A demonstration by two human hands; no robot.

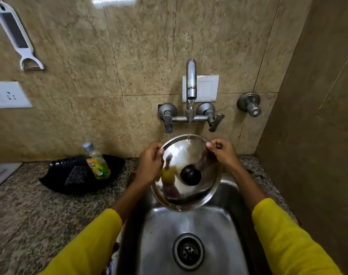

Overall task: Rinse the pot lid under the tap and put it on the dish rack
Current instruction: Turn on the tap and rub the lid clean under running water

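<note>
Both hands' fingers (210, 145) on pot lid (186, 171) rim — opposite edges.

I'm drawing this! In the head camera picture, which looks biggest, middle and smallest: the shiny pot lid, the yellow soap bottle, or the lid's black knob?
1. Pot lid, held by both hands, clearly biggest.
2. Soap bottle, though it stands a bit farther away.
3. Black knob, smallest.

A home kitchen, probably: stainless steel sink (224, 225) at bottom centre, speckled granite counter (30, 205), white peeler (16, 34) hanging upper left.
</note>
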